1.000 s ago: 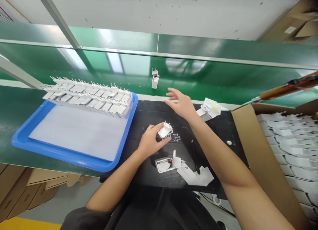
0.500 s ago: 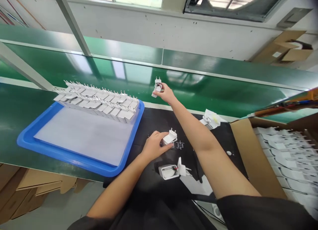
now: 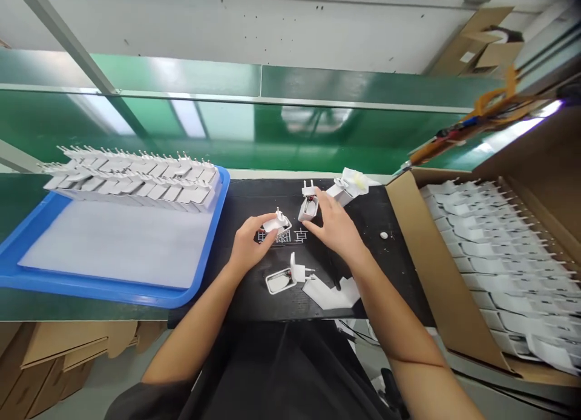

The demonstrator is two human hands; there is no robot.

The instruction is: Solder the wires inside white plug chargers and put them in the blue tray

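Observation:
My left hand (image 3: 249, 243) grips a white plug adapter (image 3: 282, 228) between thumb and fingers, its lid with two pins tilted up. Just to the right, my right hand (image 3: 338, 221) has thumb and fingers around a second white plug adapter (image 3: 308, 209), whose lid is raised and whose inside with a bit of red shows. Nearer to me on the black mat (image 3: 254, 299) lies another opened plug adapter (image 3: 279, 281), lid standing up and pins pointing right. White paper pieces (image 3: 333, 294) lie beside it.
At left, a blue tray (image 3: 181, 298) holds rows of white plug adapters (image 3: 136, 187) on a white sheet. An open carton (image 3: 426, 256) at right holds many more. A white box with crumpled paper (image 3: 356, 183) stands behind my right hand. An orange-brown cable arm (image 3: 472, 126) juts in above.
My right hand has come down and nearer with its plug adapter, from above the back edge to the mat beside my left hand. The view has shifted right and down.

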